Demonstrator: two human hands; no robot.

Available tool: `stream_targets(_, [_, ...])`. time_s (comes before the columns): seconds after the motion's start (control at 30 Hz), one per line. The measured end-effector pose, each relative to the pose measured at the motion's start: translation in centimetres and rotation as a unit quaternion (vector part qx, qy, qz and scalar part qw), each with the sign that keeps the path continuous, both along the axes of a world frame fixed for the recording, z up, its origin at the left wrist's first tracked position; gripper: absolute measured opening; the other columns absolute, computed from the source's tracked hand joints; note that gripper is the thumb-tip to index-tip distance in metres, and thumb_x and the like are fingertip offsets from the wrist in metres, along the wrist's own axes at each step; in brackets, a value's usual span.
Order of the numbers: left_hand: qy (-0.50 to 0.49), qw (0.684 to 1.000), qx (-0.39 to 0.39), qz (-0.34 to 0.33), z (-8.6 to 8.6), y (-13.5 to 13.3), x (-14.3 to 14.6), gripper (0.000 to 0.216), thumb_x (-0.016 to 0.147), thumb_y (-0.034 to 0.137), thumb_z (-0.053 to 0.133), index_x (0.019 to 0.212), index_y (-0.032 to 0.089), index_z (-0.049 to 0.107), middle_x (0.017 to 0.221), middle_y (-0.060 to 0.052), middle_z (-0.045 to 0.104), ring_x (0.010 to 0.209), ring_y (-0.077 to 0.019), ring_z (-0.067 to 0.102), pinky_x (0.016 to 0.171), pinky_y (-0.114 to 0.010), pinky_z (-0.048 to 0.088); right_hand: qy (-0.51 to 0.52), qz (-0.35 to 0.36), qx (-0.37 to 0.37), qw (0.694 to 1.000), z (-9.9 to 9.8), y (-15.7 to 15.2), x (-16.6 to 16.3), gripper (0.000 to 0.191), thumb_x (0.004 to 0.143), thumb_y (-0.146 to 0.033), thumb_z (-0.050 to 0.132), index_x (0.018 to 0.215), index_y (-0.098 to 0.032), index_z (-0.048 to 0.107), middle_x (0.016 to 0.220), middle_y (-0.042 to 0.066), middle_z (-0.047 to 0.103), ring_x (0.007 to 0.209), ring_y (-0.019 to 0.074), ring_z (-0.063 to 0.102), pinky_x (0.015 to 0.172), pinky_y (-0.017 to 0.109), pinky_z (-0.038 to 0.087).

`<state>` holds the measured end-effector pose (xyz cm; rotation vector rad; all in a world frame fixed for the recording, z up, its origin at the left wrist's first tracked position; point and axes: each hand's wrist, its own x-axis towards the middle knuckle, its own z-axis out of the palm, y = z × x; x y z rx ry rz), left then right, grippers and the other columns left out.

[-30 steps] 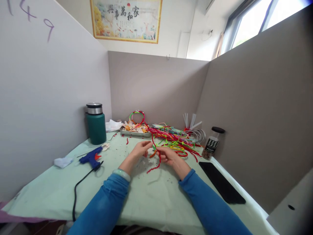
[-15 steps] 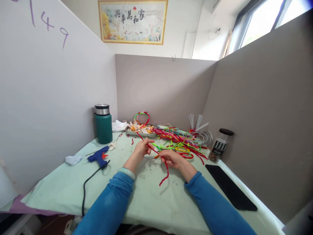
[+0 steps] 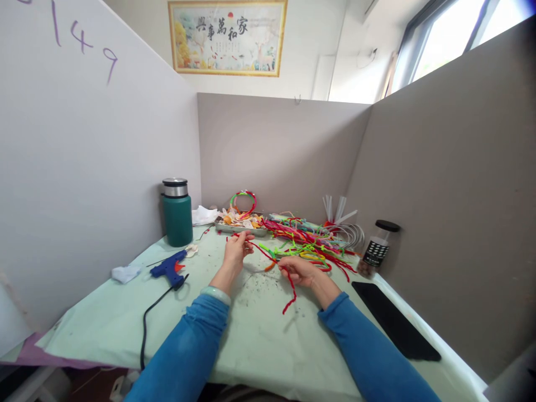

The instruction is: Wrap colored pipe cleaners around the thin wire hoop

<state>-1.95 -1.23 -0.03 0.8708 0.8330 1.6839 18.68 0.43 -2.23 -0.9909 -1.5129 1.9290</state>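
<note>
A red pipe cleaner (image 3: 292,290) runs between my two hands, its twisted end hanging down below the right one. My left hand (image 3: 238,252) pinches it near its far end, in front of the metal tray. Closed round its middle part is my right hand (image 3: 298,271). Between the hands, a hoop with green and orange wrapping (image 3: 270,267) lies partly hidden behind the fingers. Whether the red strand touches this hoop I cannot tell. Dark specks are scattered on the green cloth (image 3: 259,335) under the hands.
Left stand a green bottle (image 3: 177,220) and a blue glue gun (image 3: 168,269) with its cord. Behind the hands are a tray (image 3: 240,229) of paper pieces and a heap of colourful pipe cleaners (image 3: 305,234). A jar (image 3: 376,251) and a black mat (image 3: 393,321) lie right.
My left hand has moved up and slightly left along the red pipe cleaner. My right hand has shifted a little right, and the hanging end swung right with it.
</note>
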Motion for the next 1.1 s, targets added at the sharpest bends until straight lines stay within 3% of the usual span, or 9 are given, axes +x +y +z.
stream_targets(0.33, [0.051,0.998,0.029,-0.012,0.0,-0.2,-0.2,0.049,0.077,0.052,0.049,0.099,0.009,0.057,0.054,0.002,0.054,0.039,-0.0054,0.040,0.041,-0.020,0.035,0.005,-0.015,-0.007,1.000,0.4,0.1,0.8,0.018,0.064,-0.024,0.058,0.053,-0.016,0.046,0.043,-0.003,0.048,0.030,0.0009,0.022,0.030,0.018,0.010])
stream_targets(0.5, [0.061,0.998,0.001,-0.025,0.2,-0.3,-0.3,0.053,0.076,0.048,0.047,0.110,0.008,0.055,0.060,-0.001,0.059,0.039,-0.0061,0.043,0.043,-0.020,0.037,0.004,-0.031,-0.011,0.999,0.4,0.4,1.3,0.018,0.064,-0.024,0.057,0.053,-0.017,0.044,0.043,-0.004,0.049,0.029,0.0007,0.022,0.030,0.018,0.009])
stream_targets(0.63, [0.098,0.994,-0.024,0.047,-0.1,0.2,-0.4,0.052,0.076,0.046,0.049,0.115,0.013,0.055,0.064,-0.001,0.061,0.038,-0.0057,0.042,0.041,-0.019,0.035,0.013,-0.035,0.008,0.999,0.5,0.4,1.6,0.016,0.064,-0.023,0.057,0.054,-0.017,0.045,0.042,-0.004,0.050,0.029,0.0013,0.024,0.030,0.018,0.010])
stream_targets(0.73, [0.196,0.973,-0.056,0.112,-0.4,0.7,-0.4,0.049,0.078,0.051,0.045,0.106,0.013,0.059,0.061,-0.001,0.061,0.035,-0.0059,0.039,0.039,-0.020,0.032,0.020,-0.049,0.009,0.999,0.5,0.6,1.5,0.017,0.065,-0.022,0.057,0.054,-0.017,0.045,0.042,-0.003,0.050,0.029,0.0014,0.024,0.030,0.018,0.010])
stream_targets(0.9, [0.314,0.945,-0.080,0.032,-1.1,1.1,-0.1,0.046,0.074,0.055,0.050,0.090,0.014,0.064,0.082,-0.007,0.067,0.046,-0.0089,0.047,0.045,-0.022,0.037,0.068,-0.144,0.011,0.987,0.1,1.4,1.3,0.015,0.068,-0.023,0.054,0.057,-0.016,0.047,0.044,-0.004,0.050,0.028,0.0008,0.023,0.028,0.016,0.012])
stream_targets(0.97, [0.407,0.912,-0.042,-0.003,-1.6,1.1,0.1,0.035,0.068,0.045,0.059,0.079,0.014,0.067,0.077,-0.006,0.067,0.054,-0.0117,0.051,0.050,-0.022,0.037,0.079,-0.195,0.049,0.976,-0.1,1.6,1.3,0.014,0.068,-0.024,0.055,0.058,-0.017,0.046,0.045,-0.003,0.051,0.029,0.0018,0.027,0.028,0.016,0.015])
stream_targets(1.1, [0.575,0.817,0.013,-0.048,-2.9,0.9,0.6,0.011,0.058,0.025,0.066,0.064,0.016,0.070,0.061,-0.003,0.064,0.056,-0.0142,0.051,0.053,-0.023,0.033,0.083,-0.282,0.133,0.947,-0.5,1.6,1.1,0.014,0.066,-0.025,0.057,0.060,-0.017,0.048,0.048,-0.002,0.054,0.031,0.0040,0.034,0.029,0.016,0.019])
